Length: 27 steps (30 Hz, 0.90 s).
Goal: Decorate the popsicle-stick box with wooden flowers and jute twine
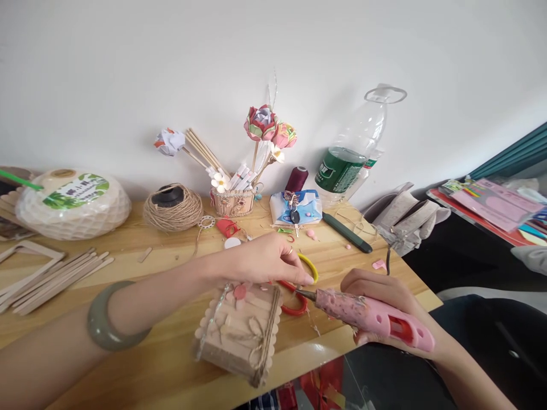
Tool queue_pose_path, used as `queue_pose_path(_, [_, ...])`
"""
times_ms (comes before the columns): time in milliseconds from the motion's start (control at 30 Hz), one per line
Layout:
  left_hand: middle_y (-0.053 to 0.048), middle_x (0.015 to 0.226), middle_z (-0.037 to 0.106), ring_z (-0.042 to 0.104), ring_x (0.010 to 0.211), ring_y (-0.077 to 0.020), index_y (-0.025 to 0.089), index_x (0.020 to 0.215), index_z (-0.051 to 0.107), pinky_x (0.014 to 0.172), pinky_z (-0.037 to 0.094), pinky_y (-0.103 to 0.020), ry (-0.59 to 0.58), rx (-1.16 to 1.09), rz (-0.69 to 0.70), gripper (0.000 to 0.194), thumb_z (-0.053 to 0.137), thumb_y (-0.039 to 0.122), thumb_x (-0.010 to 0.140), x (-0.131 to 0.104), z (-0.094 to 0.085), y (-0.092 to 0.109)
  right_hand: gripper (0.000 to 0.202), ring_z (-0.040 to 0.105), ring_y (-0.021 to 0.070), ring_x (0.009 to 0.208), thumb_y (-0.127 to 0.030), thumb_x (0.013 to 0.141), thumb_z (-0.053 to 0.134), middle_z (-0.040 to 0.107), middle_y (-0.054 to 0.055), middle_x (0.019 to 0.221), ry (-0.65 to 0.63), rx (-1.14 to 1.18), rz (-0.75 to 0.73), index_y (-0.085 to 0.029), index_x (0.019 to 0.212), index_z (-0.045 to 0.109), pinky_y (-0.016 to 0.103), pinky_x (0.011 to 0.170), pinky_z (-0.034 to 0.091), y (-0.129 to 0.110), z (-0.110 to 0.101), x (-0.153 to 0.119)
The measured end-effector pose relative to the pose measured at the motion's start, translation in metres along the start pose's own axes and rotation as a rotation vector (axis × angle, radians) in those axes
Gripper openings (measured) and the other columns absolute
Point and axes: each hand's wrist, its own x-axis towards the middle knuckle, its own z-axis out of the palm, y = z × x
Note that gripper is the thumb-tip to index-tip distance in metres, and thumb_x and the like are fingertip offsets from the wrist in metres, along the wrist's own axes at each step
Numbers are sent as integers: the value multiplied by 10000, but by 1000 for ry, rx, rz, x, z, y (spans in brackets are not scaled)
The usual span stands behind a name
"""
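My right hand (384, 285) is wrapped round a pink hot glue gun (371, 313), its metal nozzle pointing left. Just above the nozzle tip, my left hand (273, 259) has its fingers pinched together. Whatever lies between those fingertips is too small to make out. Below my left hand, a craft-stick box (239, 333) with scalloped edges rests near the table's front edge. A twine bow and a small red disc decorate its top. Beneath my left fingertips lie yellow and red loop handles (294, 310), apparently of scissors, partly hidden by the hand.
Craft sticks (64, 279) lie at the left, near a twine ball (173, 208) and a white wrapped coconut (74, 205). Behind stand a decorated pot of paper flowers (233, 202), a tissue pack (294, 208) with keys and a plastic bottle (346, 165). A green pen-like stick (347, 232) lies right.
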Motion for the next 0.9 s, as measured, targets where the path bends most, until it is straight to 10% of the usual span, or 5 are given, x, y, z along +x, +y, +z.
queue_pose_path(233, [67, 471, 413, 351, 395, -55, 131, 804, 689, 387, 256, -188, -26, 90, 1, 241, 552, 326, 765, 7, 2, -4, 350, 579, 182, 720, -515, 800, 579, 589, 64, 800, 14, 6, 17, -181, 904, 582, 283, 616, 464, 1, -1, -2])
queue_pose_path(567, [-38, 1185, 629, 562, 1098, -171, 209, 1148, 596, 966, 407, -315, 396, 179, 118, 381, 341, 386, 926, -20, -12, -27, 366, 579, 177, 688, -529, 784, 589, 586, 54, 764, 65, -35, -67, -189, 918, 578, 276, 585, 466, 6, 1, -9])
queue_pose_path(667, [-27, 1294, 546, 431, 1252, -217, 273, 1208, 550, 1059, 328, -390, 322, 307, 127, 435, 474, 507, 849, -53, -10, -36, 410, 569, 176, 666, -576, 816, 493, 588, 57, 733, 98, -53, -137, -187, 917, 576, 283, 561, 458, 5, -2, -3])
queue_pose_path(767, [-33, 1487, 269, 242, 1354, -320, 360, 1393, 258, 1069, 296, -487, 83, 457, 127, 1021, 740, 604, 527, -79, 1, -46, 438, 574, 183, 672, -598, 819, 461, 607, 63, 742, 104, -26, -157, -197, 954, 574, 294, 569, 462, 7, -4, 2])
queue_pose_path(900, [-60, 1465, 297, 301, 1319, -327, 349, 1397, 247, 1020, 374, -490, 119, 581, 78, 966, 756, 483, 587, -84, 20, -54, 443, 571, 190, 689, -611, 789, 499, 604, 59, 752, 102, 30, -136, -200, 936, 575, 305, 590, 458, 12, -2, 6])
